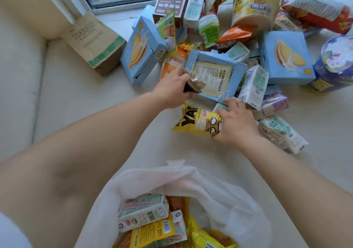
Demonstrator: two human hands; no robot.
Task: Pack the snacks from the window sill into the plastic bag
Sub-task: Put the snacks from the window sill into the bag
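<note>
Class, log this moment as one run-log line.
left hand: holds small dark packet | right hand: grips yellow snack bag | plastic bag: open, partly filled | sill: many snacks left

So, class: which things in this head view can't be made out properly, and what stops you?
- Plastic bag: lower contents cut off by the bottom edge.
- Small dark packet: mostly covered by the left hand.
- Yellow snack packet: right end hidden under the right hand.
</note>
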